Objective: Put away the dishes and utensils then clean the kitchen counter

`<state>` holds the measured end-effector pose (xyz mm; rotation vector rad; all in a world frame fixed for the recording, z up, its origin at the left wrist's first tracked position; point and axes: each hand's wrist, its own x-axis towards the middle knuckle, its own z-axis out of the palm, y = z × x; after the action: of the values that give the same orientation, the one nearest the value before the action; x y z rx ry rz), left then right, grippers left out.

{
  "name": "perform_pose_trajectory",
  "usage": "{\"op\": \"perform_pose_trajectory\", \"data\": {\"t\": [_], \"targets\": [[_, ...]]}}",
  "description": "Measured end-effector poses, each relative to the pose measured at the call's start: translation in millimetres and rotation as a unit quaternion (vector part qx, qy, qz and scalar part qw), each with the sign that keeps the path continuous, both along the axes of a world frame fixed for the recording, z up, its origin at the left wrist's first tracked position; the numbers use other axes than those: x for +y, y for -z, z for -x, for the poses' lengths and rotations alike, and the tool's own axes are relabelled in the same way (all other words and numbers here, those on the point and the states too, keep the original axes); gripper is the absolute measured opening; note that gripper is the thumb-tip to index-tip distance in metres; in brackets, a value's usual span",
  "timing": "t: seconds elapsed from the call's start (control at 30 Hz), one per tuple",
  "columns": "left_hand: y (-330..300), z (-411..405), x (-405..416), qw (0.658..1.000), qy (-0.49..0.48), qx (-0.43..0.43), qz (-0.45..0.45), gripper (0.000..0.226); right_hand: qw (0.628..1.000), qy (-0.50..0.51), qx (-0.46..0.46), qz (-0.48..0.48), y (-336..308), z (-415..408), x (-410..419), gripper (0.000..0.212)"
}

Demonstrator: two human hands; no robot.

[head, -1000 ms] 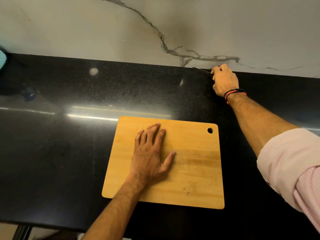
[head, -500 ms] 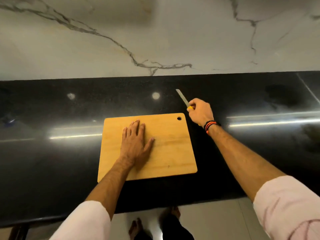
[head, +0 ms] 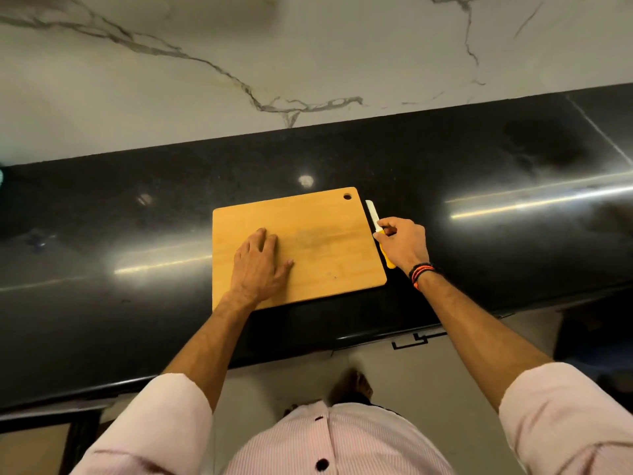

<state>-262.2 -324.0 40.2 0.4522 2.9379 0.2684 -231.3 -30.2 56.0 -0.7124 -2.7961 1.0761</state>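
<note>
Right hand (head: pixel 404 243) grip on knife (head: pixel 373 217)

Behind the counter you have a white marble backsplash (head: pixel 308 56) with grey veins running across it. Below its front edge you see pale floor tiles (head: pixel 445 365), your striped pink shirt (head: pixel 335 447) with dark buttons, and a beaded wristband (head: pixel 420 273) in black and orange.

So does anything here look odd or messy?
Only small things: a dull smudge mid cutting board, and a cloudy smear on the black counter, far right. Nothing spilled or broken.
</note>
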Motion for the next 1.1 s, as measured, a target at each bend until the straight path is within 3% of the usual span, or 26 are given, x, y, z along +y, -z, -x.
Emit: {"op": "perform_pose_trajectory", "data": {"t": [0.17, 0.63, 0.87, 0.97, 1.1], "targets": [[0, -8, -3, 1.000, -0.003, -0.003, -0.016, 0.066, 0.991, -0.041, -0.050, -0.121, -2, -4, -4, 0.032], [-3, -10, -4, 0.999, -0.004, -0.029, -0.018, 0.068, 0.984, -0.035, -0.060, -0.161, -6, -11, -10, 0.041], [-18, -23, -15, 0.999, -0.015, -0.026, -0.028, 0.059, 0.943, -0.239, 0.016, -0.232, -5, -20, -50, 0.042], [-22, -38, -22, 1.000, 0.011, -0.006, -0.018, 0.049, 0.939, -0.249, -0.001, -0.238, -2, -28, -65, 0.040], [-31, -47, -31, 0.999, 0.031, -0.042, 0.005, 0.047, 0.939, -0.235, -0.057, -0.245, -11, -32, -78, 0.044]]}}
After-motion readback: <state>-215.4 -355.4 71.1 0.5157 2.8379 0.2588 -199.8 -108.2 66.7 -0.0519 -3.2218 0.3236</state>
